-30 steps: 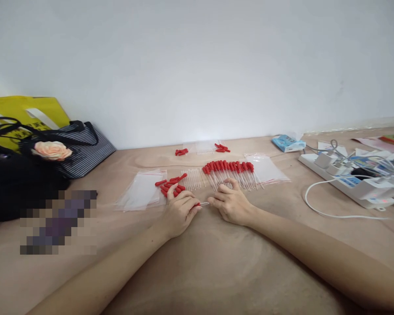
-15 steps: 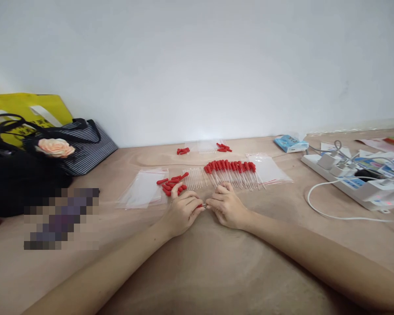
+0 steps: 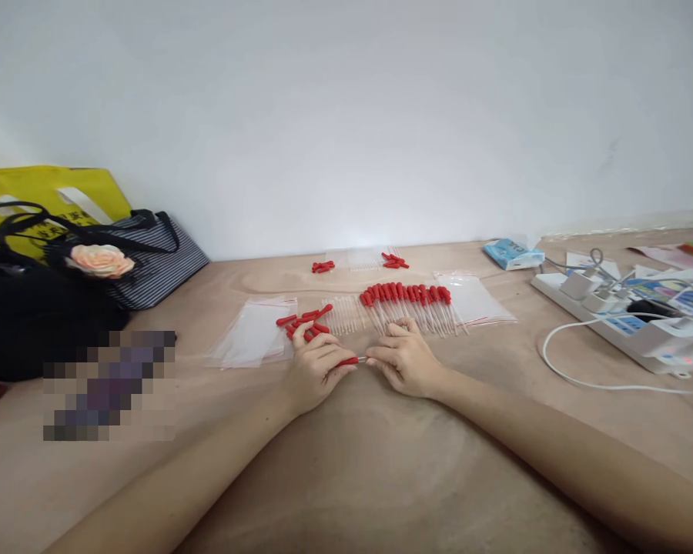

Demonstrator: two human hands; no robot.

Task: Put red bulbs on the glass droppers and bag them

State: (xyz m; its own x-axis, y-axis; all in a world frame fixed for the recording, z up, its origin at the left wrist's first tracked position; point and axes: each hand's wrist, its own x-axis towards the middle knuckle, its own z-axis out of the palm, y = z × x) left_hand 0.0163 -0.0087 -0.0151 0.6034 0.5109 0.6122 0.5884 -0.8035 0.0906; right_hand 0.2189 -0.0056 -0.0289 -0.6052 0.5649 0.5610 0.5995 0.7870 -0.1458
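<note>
Near the middle of the table, my left hand pinches a red rubber bulb. My right hand is closed on a thin clear tube, whose end meets the bulb between the two hands. Loose red bulbs lie just beyond my left fingers. Beside them is a row of bare clear tubes. Several tubes with red bulbs on them lie side by side beyond my right hand. Clear plastic bags are at the left, and more bags at the right.
Small piles of red bulbs lie near the wall. A blue tissue pack and a white power strip with cables are at the right. Striped and yellow bags stand at the left, near a pixelated patch.
My hands have moved slightly apart, and more of the red bulb and tube now shows between them. Both hands keep their hold.
</note>
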